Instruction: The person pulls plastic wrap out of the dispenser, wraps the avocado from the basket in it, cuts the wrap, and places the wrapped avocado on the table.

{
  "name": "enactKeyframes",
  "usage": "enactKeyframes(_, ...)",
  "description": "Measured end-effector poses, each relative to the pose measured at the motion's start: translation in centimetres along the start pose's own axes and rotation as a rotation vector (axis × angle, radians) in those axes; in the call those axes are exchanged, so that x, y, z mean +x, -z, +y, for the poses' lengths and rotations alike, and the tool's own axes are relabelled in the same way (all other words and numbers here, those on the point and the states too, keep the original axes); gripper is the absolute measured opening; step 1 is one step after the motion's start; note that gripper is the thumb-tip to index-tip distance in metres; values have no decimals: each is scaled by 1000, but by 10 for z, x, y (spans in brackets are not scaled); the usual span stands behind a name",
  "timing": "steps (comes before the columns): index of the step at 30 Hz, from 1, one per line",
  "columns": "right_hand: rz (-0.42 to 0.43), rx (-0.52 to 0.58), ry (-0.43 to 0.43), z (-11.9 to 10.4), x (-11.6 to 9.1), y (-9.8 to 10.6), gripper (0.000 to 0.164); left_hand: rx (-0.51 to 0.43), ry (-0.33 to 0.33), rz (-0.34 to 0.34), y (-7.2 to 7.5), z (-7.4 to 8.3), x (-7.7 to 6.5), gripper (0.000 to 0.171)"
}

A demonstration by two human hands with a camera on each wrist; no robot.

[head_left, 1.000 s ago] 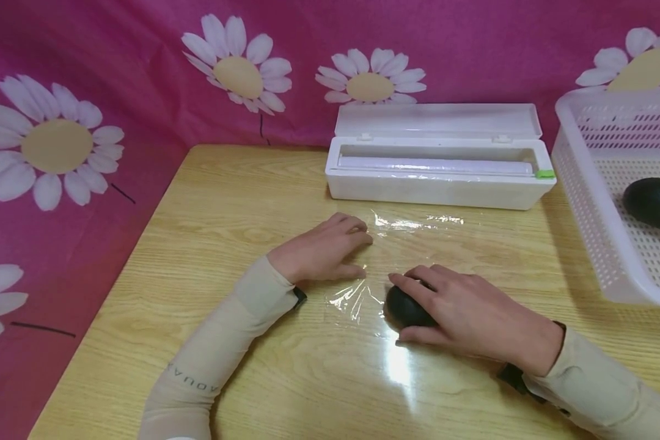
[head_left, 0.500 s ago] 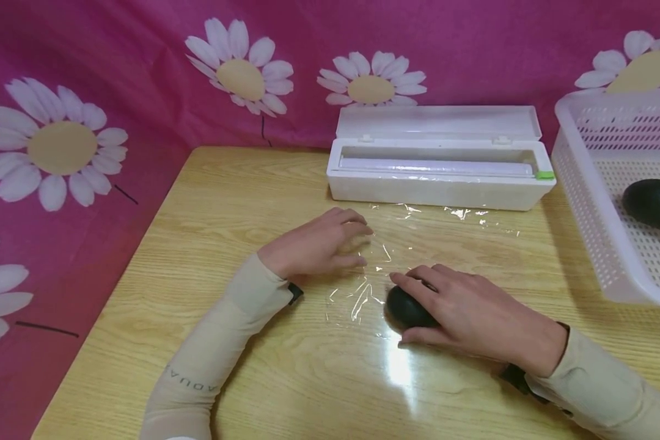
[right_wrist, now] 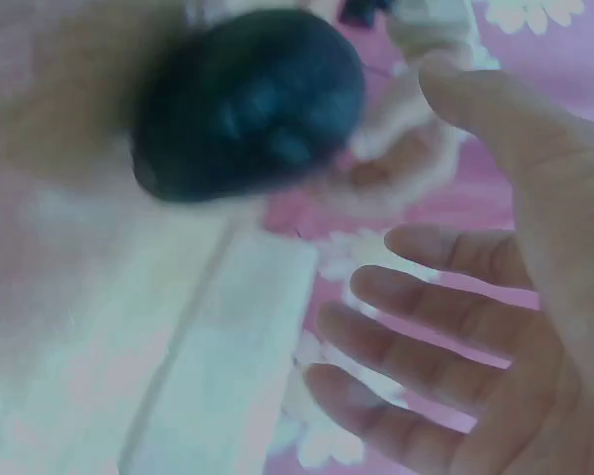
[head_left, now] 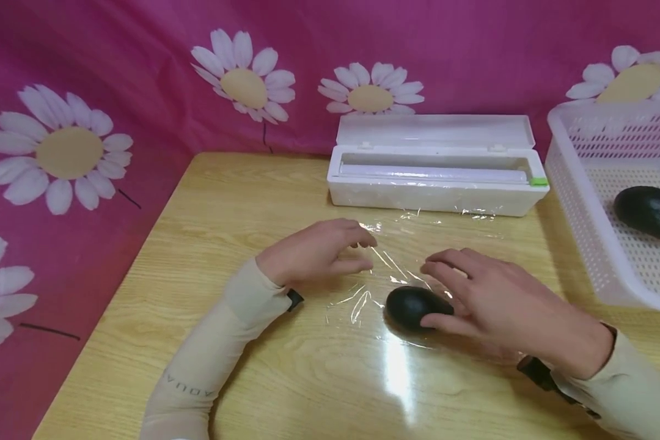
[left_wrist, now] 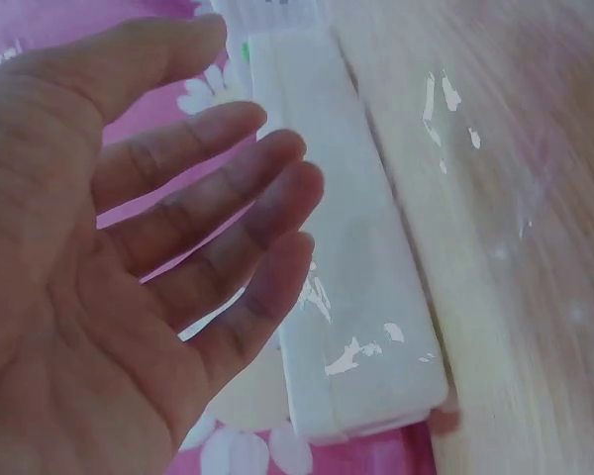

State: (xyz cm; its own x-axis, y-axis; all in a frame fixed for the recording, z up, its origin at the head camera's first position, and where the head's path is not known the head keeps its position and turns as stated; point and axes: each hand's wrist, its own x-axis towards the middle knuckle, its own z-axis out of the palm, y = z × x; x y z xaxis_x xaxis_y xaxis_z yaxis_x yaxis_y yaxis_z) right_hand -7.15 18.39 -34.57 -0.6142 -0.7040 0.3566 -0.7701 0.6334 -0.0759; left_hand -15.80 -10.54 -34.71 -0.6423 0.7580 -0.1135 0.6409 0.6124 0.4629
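A dark avocado [head_left: 409, 308] lies on a sheet of clear plastic wrap [head_left: 357, 304] spread over the wooden table. Just right of it is my right hand [head_left: 506, 299], its fingers spread apart and lightly bent; in the head view the thumb overlaps the fruit's right end. The right wrist view shows a gap between that hand and the avocado [right_wrist: 247, 104]. To the upper left my left hand [head_left: 319, 250] hovers over the wrap's left side, fingers loosely bent, palm bare in the left wrist view. The wrap runs toward a white dispenser box [head_left: 434, 198].
The dispenser's lid [head_left: 434, 130] stands raised at the back, with a wrap roll [head_left: 434, 174] inside. At right, a white perforated basket [head_left: 574, 238] holds another avocado [head_left: 649, 212]. A pink flowered cloth [head_left: 159, 73] hangs behind and left of the table.
My right hand has let go of the avocado and drawn back to the right, leaving it on the wrap. The left hand has barely moved. The head view has tilted slightly upward.
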Motion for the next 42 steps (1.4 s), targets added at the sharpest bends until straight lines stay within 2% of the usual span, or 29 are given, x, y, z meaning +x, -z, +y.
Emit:
enactKeyframes(3, 122, -22, 39, 8, -4, 6, 65, -6, -40, -26, -4, 3, -1, 33)
enactKeyframes(5, 142, -21, 58, 11, -8, 8, 62, -2, -74, -34, -8, 4, -2, 24)
enactKeyframes(7, 125, 6, 82, 13, -12, 9, 50, 8, -107, -49, -13, 6, -6, 23)
enactKeyframes(10, 74, 68, 112, 15, -19, 9, 23, 7, -139, -92, -21, 10, -12, 31)
enactKeyframes(14, 18, 164, 145, 14, -28, 5, 7, -32, -124, -189, -32, 17, -21, 36)
enactKeyframes(19, -94, 218, 166, 11, -39, -1, 21, -72, -109, -275, -42, 21, -24, 40)
enactKeyframes(24, -310, 298, 111, 15, -46, -7, 22, -55, -95, -276, -45, 21, -23, 38)
enactKeyframes(28, -440, 304, 68, 19, -49, -12, 39, -27, -84, -281, -46, 21, -23, 36)
enactKeyframes(32, -495, 292, 35, 18, -51, -17, 43, 8, -99, -277, -47, 22, -23, 33)
enactKeyframes(36, -562, 278, -39, 16, -51, -20, 40, 32, -121, -271, -48, 22, -21, 28)
enactKeyframes(42, -574, 231, -70, 14, -51, -23, 35, 65, -156, -259, -48, 24, -23, 20)
